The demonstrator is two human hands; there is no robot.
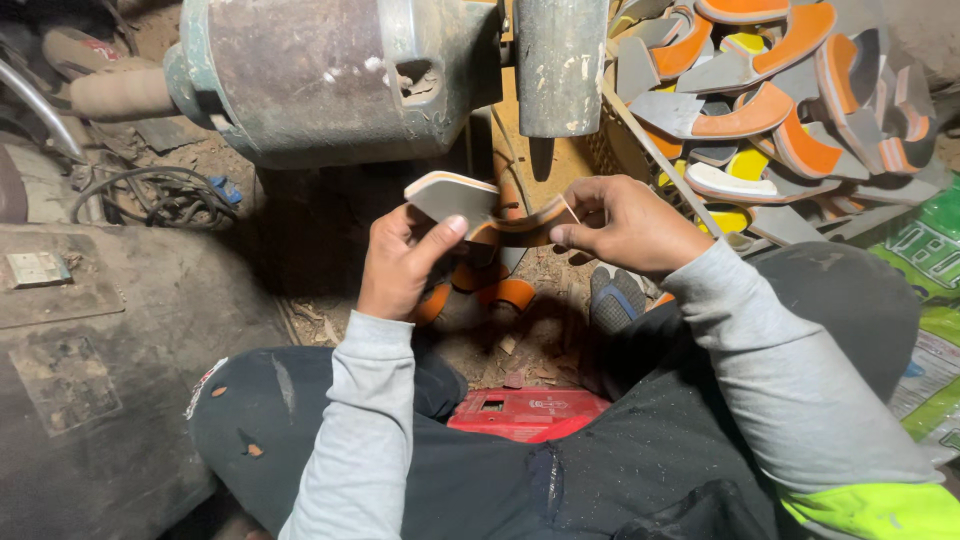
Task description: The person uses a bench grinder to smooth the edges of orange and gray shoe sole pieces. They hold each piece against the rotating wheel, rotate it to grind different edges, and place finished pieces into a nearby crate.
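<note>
Shoe sole [480,205] gripped at both ends, just below grinding wheel [560,65] | left hand [400,265] and right hand [625,225] closed on it, steadying its edge | basket [625,140] of soles beside.

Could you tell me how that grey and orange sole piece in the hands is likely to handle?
The sole piece probably feels light: left hand and right hand hold it by fingertips alone. It looks like thin layered foam, so likely somewhat bendy. Being flat, it should not roll.
</note>
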